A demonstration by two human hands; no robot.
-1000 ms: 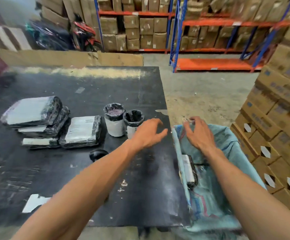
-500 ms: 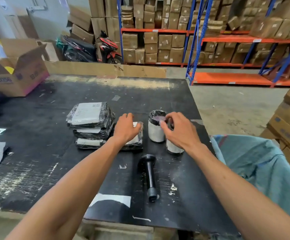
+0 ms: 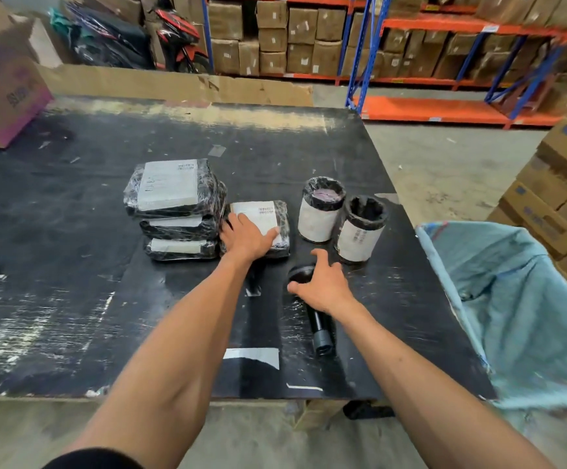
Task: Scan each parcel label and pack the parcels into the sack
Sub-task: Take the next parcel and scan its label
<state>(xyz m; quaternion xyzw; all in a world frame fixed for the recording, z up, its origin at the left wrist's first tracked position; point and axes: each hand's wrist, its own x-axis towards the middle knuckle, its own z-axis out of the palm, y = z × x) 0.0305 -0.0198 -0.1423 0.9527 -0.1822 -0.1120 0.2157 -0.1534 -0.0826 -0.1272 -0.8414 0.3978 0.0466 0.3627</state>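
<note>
My left hand [image 3: 246, 236] lies flat on a single black-wrapped parcel [image 3: 268, 214] with a white label, fingers spread. Beside it on the left stands a stack of three similar parcels [image 3: 174, 208]. Two black-wrapped cylindrical parcels [image 3: 321, 211] [image 3: 360, 233] with white labels stand upright to the right. My right hand [image 3: 322, 282] hovers over the head of the black handheld scanner [image 3: 321, 328], fingers spread and loosely curved; whether it touches the scanner I cannot tell. The light blue sack [image 3: 512, 299] hangs open at the table's right edge.
The black worn table [image 3: 72, 299] holds everything. A cardboard box [image 3: 1, 82] sits at its far left corner. Stacked cartons [image 3: 559, 184] stand right of the sack. Orange and blue shelving [image 3: 427, 66] with boxes and a parked motorbike [image 3: 177, 42] fill the background.
Both hands left the sack and came back over the table. The left hand settled on the single flat parcel; the right hand dropped from the cylinders to above the scanner.
</note>
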